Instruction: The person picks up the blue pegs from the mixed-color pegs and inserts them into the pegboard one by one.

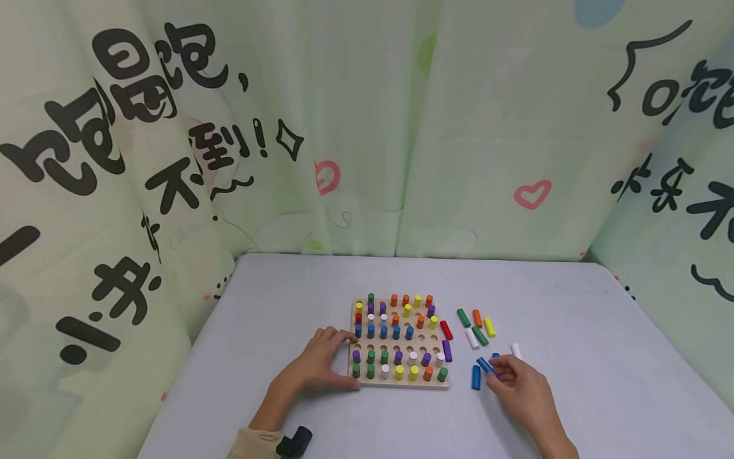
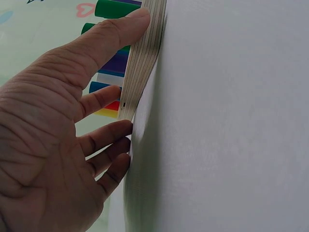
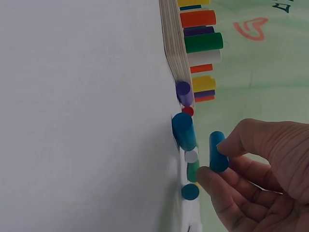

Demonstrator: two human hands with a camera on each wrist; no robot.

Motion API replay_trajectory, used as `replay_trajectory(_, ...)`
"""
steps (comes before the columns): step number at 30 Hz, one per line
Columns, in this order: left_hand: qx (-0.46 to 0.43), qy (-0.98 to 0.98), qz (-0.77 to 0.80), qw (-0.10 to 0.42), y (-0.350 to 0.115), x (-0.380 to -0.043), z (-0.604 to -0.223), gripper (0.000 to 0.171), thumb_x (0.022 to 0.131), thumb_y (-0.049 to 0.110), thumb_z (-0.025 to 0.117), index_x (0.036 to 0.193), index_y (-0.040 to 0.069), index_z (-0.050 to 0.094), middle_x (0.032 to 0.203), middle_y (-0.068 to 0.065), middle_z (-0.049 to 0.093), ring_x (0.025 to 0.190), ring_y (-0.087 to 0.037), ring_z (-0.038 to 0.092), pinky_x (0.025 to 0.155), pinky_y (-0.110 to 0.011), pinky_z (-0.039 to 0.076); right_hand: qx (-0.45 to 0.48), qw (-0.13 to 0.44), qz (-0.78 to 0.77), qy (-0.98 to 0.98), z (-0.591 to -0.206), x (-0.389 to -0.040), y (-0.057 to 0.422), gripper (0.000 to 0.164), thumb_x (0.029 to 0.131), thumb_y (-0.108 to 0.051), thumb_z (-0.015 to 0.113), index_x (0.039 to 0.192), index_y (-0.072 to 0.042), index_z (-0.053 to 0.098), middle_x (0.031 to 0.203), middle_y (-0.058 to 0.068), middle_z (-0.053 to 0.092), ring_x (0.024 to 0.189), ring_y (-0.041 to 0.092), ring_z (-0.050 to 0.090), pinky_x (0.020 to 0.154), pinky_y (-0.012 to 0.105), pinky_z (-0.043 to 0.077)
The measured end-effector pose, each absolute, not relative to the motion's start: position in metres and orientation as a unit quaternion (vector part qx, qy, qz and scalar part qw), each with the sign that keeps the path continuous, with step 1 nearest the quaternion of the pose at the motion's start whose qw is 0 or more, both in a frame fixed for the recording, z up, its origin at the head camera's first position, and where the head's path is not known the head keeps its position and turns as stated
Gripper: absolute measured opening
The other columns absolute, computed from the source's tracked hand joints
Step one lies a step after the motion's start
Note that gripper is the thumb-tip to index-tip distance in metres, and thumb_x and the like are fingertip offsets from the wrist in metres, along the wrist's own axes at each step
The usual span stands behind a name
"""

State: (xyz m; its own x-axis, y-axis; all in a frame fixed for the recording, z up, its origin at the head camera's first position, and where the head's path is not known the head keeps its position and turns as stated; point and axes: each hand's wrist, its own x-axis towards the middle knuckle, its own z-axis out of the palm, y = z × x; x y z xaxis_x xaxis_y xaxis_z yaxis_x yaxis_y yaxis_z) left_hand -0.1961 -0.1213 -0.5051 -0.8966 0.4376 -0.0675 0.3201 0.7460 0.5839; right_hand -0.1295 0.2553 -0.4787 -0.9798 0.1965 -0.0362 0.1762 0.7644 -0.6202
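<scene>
A wooden pegboard (image 1: pixel 401 384) stands on the table, with rows of coloured pegs upright in its holes. Along one middle row are several blue pegs (image 1: pixel 383 332), with bare holes to their right. My left hand (image 1: pixel 321 362) touches the board's left edge with thumb and index finger; its other fingers stay spread in the left wrist view. Between thumb and fingertips, my right hand (image 1: pixel 523 386) pinches a blue peg (image 3: pixel 218 152) above the table, right of the board. Another blue peg (image 1: pixel 476 377) lies just left of that hand, and a further one (image 1: pixel 496 355) is partly hidden behind it.
Beside the board's right edge lie a red peg (image 1: pixel 446 329) and a purple peg (image 1: pixel 447 350). Farther right are loose green (image 1: pixel 463 317), orange (image 1: pixel 477 317), yellow (image 1: pixel 489 327) and white pegs (image 1: pixel 516 350). A printed curtain (image 1: pixel 367 127) surrounds the white table (image 1: pixel 275 293).
</scene>
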Motion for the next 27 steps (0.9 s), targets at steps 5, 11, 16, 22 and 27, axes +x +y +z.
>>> replay_trajectory(5, 0.202, 0.929, 0.294, 0.102, -0.121, -0.196, -0.506, 0.085, 0.07, 0.058, 0.089, 0.139, 0.022, 0.055, 0.123, -0.003, 0.053, 0.117, -0.024, 0.045, 0.102, -0.052, 0.046, -0.084, 0.006, 0.339, -0.937, -0.475, -0.135, 0.248, 0.028, 0.087, -0.007, 0.074, 0.112, 0.003, 0.068, 0.095, 0.008, 0.07, 0.082, 0.018, 0.066, 0.072, 0.031, 0.059)
replay_trajectory(11, 0.202, 0.929, 0.291, 0.107, -0.122, -0.196, -0.505, 0.084, 0.07, 0.058, 0.089, 0.138, 0.022, 0.055, 0.124, -0.003, 0.052, 0.12, -0.026, 0.045, 0.104, -0.053, 0.045, -0.066, 0.01, 0.349, -0.935, -0.472, -0.139, 0.237, 0.027, 0.087, -0.006, 0.075, 0.111, 0.002, 0.069, 0.093, 0.006, 0.07, 0.079, 0.016, 0.064, 0.069, 0.027, 0.058)
replay_trajectory(16, 0.202, 0.93, 0.289, 0.106, -0.121, -0.197, -0.504, 0.084, 0.07, 0.058, 0.089, 0.138, 0.022, 0.055, 0.123, -0.003, 0.052, 0.12, -0.026, 0.045, 0.104, -0.053, 0.045, -0.049, 0.017, 0.349, -0.936, -0.47, -0.143, 0.228, 0.026, 0.086, -0.006, 0.075, 0.111, 0.0, 0.069, 0.092, 0.005, 0.069, 0.079, 0.016, 0.061, 0.065, 0.02, 0.054)
replay_trajectory(22, 0.201, 0.93, 0.291, 0.105, -0.121, -0.196, -0.503, 0.084, 0.07, 0.058, 0.088, 0.138, 0.022, 0.055, 0.123, -0.003, 0.053, 0.119, -0.026, 0.045, 0.103, -0.053, 0.045, -0.023, 0.028, 0.349, -0.936, -0.467, -0.146, 0.222, 0.024, 0.087, -0.006, 0.074, 0.11, -0.001, 0.07, 0.096, 0.005, 0.069, 0.082, 0.016, 0.06, 0.066, 0.019, 0.05)
replay_trajectory(27, 0.199, 0.93, 0.29, 0.106, -0.122, -0.196, -0.505, 0.084, 0.07, 0.058, 0.088, 0.138, 0.022, 0.055, 0.123, -0.003, 0.053, 0.119, -0.026, 0.045, 0.103, -0.053, 0.045, -0.016, 0.039, 0.351, -0.935, -0.465, -0.148, 0.217, 0.023, 0.088, -0.005, 0.074, 0.11, -0.002, 0.07, 0.099, 0.006, 0.07, 0.084, 0.017, 0.06, 0.068, 0.019, 0.05)
